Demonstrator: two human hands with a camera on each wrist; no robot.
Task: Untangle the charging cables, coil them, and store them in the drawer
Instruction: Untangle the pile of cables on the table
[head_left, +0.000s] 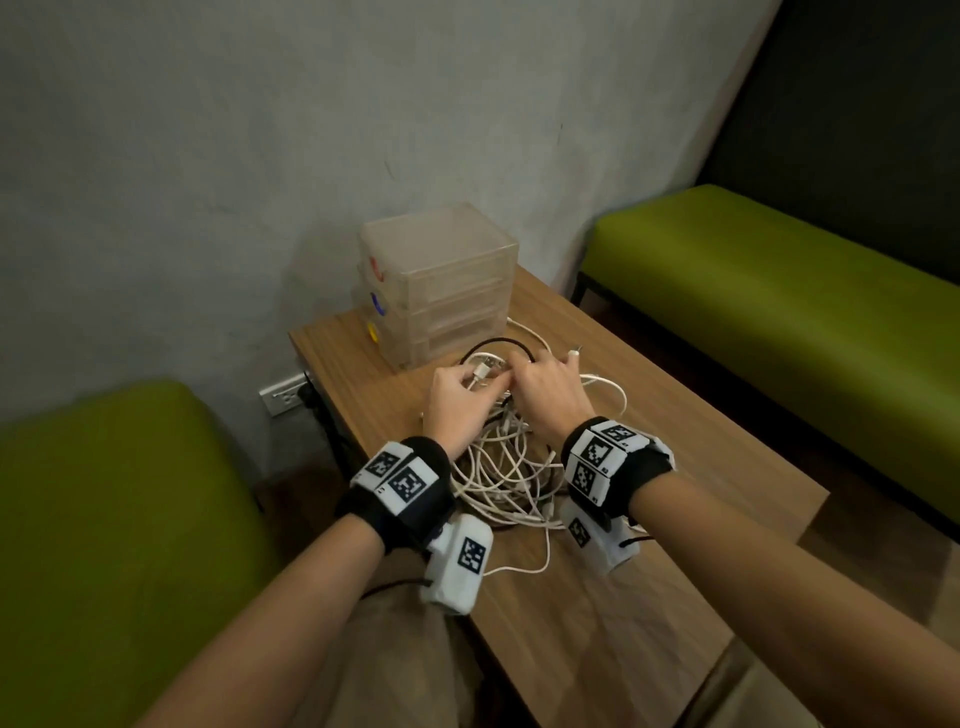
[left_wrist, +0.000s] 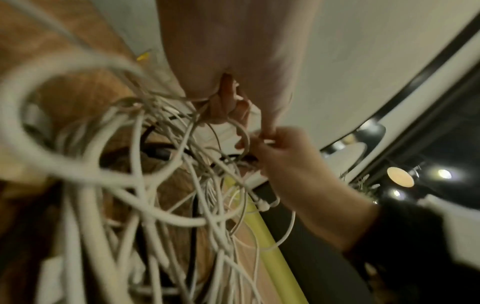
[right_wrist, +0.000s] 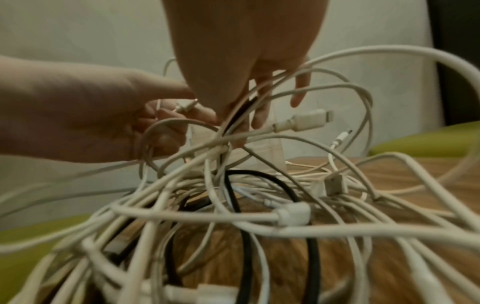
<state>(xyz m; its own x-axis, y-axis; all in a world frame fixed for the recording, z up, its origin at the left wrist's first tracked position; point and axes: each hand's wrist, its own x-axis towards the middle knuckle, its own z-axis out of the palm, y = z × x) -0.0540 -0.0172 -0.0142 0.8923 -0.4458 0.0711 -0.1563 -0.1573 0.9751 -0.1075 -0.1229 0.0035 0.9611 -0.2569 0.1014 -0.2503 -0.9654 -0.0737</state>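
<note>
A tangle of white charging cables (head_left: 498, 478) lies on the wooden table (head_left: 649, 571), with a black cable (head_left: 493, 341) looping out at its far side. My left hand (head_left: 457, 400) pinches a thin white cable near its small plug (right_wrist: 182, 107). Close beside it, my right hand (head_left: 545, 387) grips the black cable (right_wrist: 241, 111) together with white strands, little finger sticking out. Both hands sit just in front of the clear drawer unit (head_left: 447, 280), whose drawers are closed. In the wrist views the tangle (left_wrist: 155, 185) hangs below the fingers (left_wrist: 226, 102); loose plugs (right_wrist: 306, 119) stick out.
The drawer unit has red, blue and yellow handles on its left face and stands at the table's far end against the grey wall. Green benches (head_left: 779, 280) (head_left: 104, 519) flank the table. A wall socket (head_left: 283, 397) is low on the left.
</note>
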